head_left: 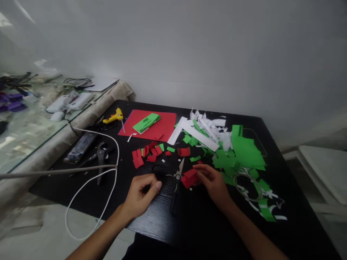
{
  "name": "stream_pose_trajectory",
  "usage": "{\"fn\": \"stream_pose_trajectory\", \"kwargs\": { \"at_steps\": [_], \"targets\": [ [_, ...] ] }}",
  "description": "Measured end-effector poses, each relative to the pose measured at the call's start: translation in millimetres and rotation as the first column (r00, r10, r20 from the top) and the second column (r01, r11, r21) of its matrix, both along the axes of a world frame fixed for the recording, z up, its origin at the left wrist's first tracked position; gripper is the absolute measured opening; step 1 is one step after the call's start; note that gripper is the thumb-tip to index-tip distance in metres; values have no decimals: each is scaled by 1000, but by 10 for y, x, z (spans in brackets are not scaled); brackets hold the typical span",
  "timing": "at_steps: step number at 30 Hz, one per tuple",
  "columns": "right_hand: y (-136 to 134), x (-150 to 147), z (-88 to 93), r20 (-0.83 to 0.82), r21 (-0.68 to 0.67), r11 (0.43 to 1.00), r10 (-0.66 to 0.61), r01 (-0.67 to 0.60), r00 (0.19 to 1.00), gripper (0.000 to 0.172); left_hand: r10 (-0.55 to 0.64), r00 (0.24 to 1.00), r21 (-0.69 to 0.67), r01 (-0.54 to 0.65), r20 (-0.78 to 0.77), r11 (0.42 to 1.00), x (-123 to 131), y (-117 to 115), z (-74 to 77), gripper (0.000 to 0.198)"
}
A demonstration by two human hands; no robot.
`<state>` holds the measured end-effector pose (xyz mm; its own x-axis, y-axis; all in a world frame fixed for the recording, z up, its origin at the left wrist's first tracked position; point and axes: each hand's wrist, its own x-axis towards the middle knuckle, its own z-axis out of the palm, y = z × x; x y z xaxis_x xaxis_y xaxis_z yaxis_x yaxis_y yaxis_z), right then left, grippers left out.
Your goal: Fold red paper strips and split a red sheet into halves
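My left hand (pixel 143 193) rests at the near side of the black table with its fingers curled in and the thumb lying along them; nothing shows in it. Red paper pieces (pixel 189 177) are pinched at their right edge by my right hand (pixel 213 182), low over the tabletop. Between both hands lie scissors (pixel 178 176) with black handles, their blades spread apart. Just beyond my left hand, small cut red paper pieces (pixel 151 151) are scattered, a few green ones among them. Another small red piece (pixel 184 152) lies above the scissors' tip.
A red sheet (pixel 165 124) carries folded green paper (pixel 146 122). White strips (pixel 202 135) and green scraps (pixel 246 150) heap at the right, with a tape ring (pixel 248 187). Left are a yellow glue gun (pixel 115 116), pliers (pixel 101 159), a phone (pixel 80 146) and a white cable (pixel 117 159).
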<state>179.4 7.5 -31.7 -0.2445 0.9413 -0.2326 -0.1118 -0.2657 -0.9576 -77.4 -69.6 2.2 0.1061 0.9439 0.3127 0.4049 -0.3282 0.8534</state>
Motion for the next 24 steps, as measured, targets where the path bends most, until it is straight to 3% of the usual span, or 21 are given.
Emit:
{"fn": "stream_pose_trajectory", "kwargs": {
  "at_steps": [3,7,9,12,14,19,24],
  "targets": [
    [-1,-54,-17,-5,20,999,-33,33,999,46,53,997,-25,-55,-64,998,32,49,-55,31],
    [-16,-72,-26,-28,43,996,-72,73,997,42,108,984,-55,-116,-139,992,227,466,7,16],
    [-22,-63,-30,-50,38,995,-91,93,995,39,32,982,-54,-42,-188,998,315,704,56,19],
    [-20,-48,-36,-70,40,995,-85,88,994,33,-187,956,-58,179,-225,982,424,921,61,20],
    [-15,-42,-36,-75,45,996,-68,71,995,28,-239,947,-31,238,-213,971,479,941,6,19],
    [-14,-28,-30,-49,63,996,-61,64,997,21,-213,950,193,259,-229,946,499,811,-162,23],
    [-13,-29,-56,33,155,982,-110,104,993,14,-299,903,255,382,-310,888,490,789,-159,33]
  ]
}}
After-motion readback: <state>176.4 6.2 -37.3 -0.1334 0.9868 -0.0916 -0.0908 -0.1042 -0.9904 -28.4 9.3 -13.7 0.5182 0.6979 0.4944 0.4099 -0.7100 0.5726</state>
